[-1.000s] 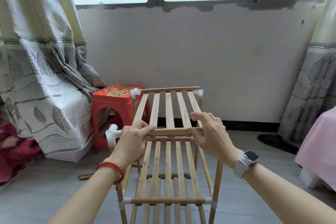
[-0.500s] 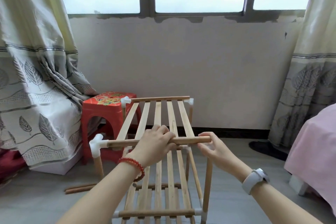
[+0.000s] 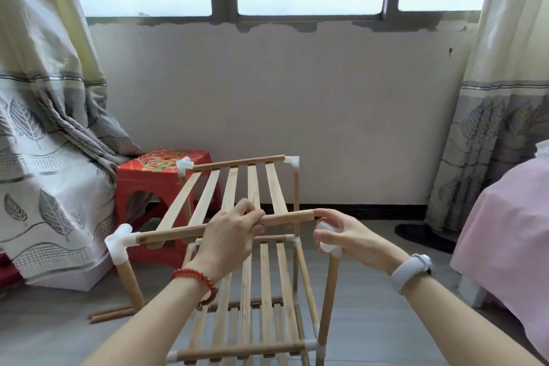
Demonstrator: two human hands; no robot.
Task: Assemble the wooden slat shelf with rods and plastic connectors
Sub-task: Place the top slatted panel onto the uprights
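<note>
While curled round the front rod (image 3: 231, 224), left grip (image 3: 230, 235); right grip (image 3: 353, 236) pinching white connector (image 3: 326, 236)

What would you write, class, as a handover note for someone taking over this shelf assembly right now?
Left hand grips the top tier's near rod, whose left end sits in a white connector.
Right hand holds the loose connector on top of the near right post, just below the rod's free end.
Done: lower tier, far corners, near left corner.
Left: push the rod's free end into that connector.
</note>
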